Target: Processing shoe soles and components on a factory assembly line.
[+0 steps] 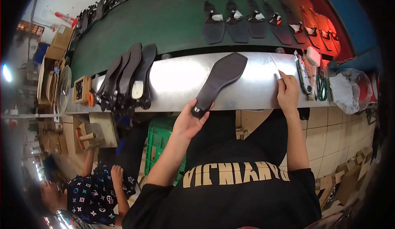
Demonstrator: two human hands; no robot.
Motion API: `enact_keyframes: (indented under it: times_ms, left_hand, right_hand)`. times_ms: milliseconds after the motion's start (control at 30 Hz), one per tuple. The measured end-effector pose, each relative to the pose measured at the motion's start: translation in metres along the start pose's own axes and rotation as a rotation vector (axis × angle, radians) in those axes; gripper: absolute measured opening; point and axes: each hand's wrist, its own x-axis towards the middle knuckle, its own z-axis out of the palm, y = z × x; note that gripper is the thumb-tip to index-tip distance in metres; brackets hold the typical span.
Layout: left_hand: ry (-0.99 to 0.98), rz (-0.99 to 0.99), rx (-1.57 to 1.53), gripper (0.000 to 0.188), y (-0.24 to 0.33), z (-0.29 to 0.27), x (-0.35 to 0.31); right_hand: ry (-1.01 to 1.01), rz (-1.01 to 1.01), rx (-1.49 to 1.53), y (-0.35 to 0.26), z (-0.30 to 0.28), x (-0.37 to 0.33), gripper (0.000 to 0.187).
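My left hand (190,121) is closed around the heel end of a dark brown sandal sole (224,73), its broad squared toe pointing away and to the right above the metal ledge (177,74). To its right, my right hand (289,90) pinches a thin pale stick (275,61) over the same ledge; the stick's exact kind cannot be made out. On the ledge at the left, several dark sandals (128,72) lean in a stack, with a whitish pad (138,90) on one of them.
Beyond the ledge runs a green conveyor belt (164,25) bearing a row of sandals (234,27), reddish-lit at right. A utility knife (303,73), a white-headed brush (313,57) and a plastic bag (346,91) lie right. A wooden box (82,89), green crate (156,138) and another person (92,192) are left.
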Motion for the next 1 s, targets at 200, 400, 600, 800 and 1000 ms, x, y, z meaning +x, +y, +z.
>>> enact_keyframes:
  times_ms: [200, 400, 600, 800, 1000]
  left_hand:
    - [-0.083, -0.070, -0.265, 0.032, -0.002, 0.014, -0.001]
    - [-0.113, -0.190, -0.299, 0.029, -0.027, 0.012, 0.013]
    - [-0.131, -0.111, -0.329, 0.028, -0.022, 0.024, -0.021]
    - [-0.018, 0.431, 0.149, 0.029, -0.009, 0.033, -0.022]
    - [-0.049, 0.882, 0.536, 0.060, -0.022, 0.036, -0.015]
  right_hand:
    - [-0.879, 0.322, 1.350, -0.132, -0.031, -0.030, 0.049]
    - [-0.806, 0.492, 1.382, -0.155, -0.012, -0.062, 0.059]
    - [-0.559, 0.222, 1.399, -0.161, -0.001, -0.063, 0.038]
    - [-0.824, 0.655, 1.838, -0.171, -0.024, -0.042, 0.047]
    - [-0.898, 0.761, 1.741, -0.186, -0.030, -0.061, 0.068]
